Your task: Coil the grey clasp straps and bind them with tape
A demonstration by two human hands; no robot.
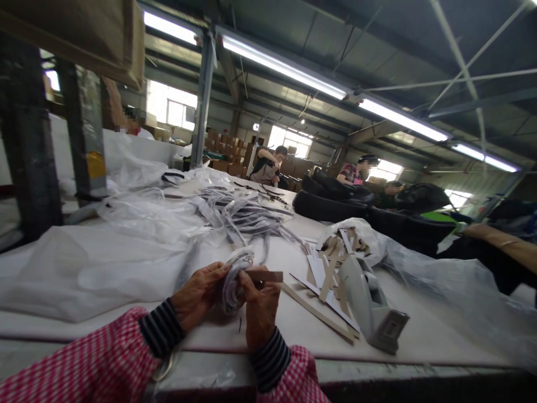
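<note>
Head view: a looped coil of clear and whitish-grey flexible strip (232,295) is held up between the hands, above the near edge of the white-covered worktable (436,336). The left hand (200,294) grips its left side, fingers and thumb closed on the loops. The right hand (262,310) is closed around a flat brown cardboard strip (269,276), thumb at the coil's right side. The strip's long axis runs left to right, roughly along the table's near edge and crosswise to the coil's taller axis; its left end meets the coil, its free end points right. The right hand is thus nearer the strip. Farther right, toward the same edge, stands a grey plastic tape dispenser (361,296), just beside loose brown and white card strips (329,274).
</note>
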